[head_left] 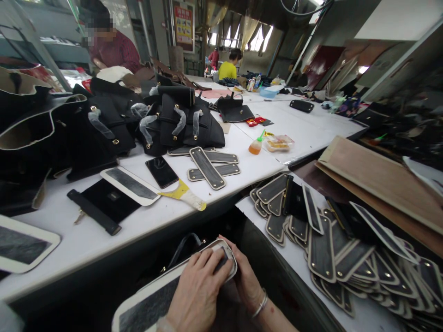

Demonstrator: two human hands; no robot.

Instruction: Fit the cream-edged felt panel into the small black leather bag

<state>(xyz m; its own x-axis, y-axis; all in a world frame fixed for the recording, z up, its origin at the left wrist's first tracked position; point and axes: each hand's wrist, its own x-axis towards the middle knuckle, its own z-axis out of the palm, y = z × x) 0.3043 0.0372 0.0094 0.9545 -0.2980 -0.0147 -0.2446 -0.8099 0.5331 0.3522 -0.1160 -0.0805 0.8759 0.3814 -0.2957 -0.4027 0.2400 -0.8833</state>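
Note:
A black handbag with a long, pale-rimmed dark panel [147, 306] is at the bottom of the head view, tilted upward to the right. My left hand [199, 288] lies over the panel, its bent fingers pressing near the upper end. My right hand [246, 272] is wrapped around that rounded end from the right, with the thumb side along the rim. Behind the panel shows a dark curved handle [183, 249] with small metal fittings. The bag's lower part is hidden by my hands and in shadow.
Black bags [180, 120] crowd the white table's left. Nearer are a phone [161, 172], a yellow-and-white tapered piece [187, 193] and several riveted strips [207, 168]. A bottle of amber liquid [255, 146] stands beyond. Stacked strips [356, 263] cover the right table. A person [119, 50] works at back left.

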